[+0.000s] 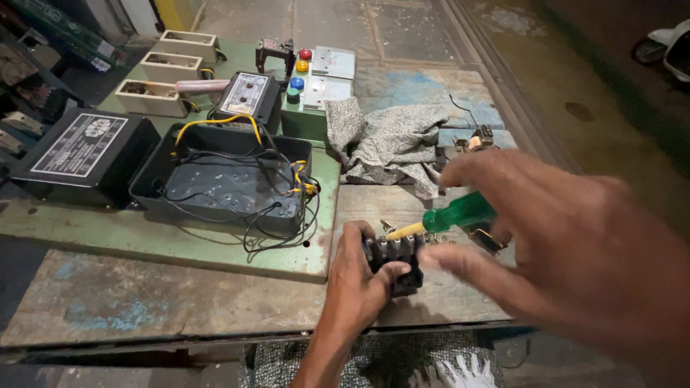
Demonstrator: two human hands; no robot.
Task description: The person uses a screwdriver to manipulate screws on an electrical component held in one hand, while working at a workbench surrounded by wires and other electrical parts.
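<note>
A small black electrical block (399,263), ribbed and boxy along its top, sits at about 6 o'clock in the view, on the worn wooden bench (158,302). The left hand (357,282) is clenched around it, fingers curled over its near face. The right hand (575,251), large and blurred at 3 o'clock, has fingers spread toward the block; a screwdriver (451,216) with a translucent green handle and yellowish shank lies at its fingers with the tip at the block's top, but whether the hand truly grips it cannot be told from the blur.

At 12 o'clock from the block lies a crumpled grey speckled cloth (392,144). At 10 o'clock, on a scuffed green painted board (108,233), stands an open black plastic case (228,185), a shallow rectangular tub holding loose black and yellow wires that spill over its rim. Its flat lid (83,154), with a pale label, lies just beside it at 9 o'clock. Farther off at 11 o'clock are three cream open-topped boxes (169,68) and a green panel (316,90) with round red, yellow, blue and green buttons.
</note>
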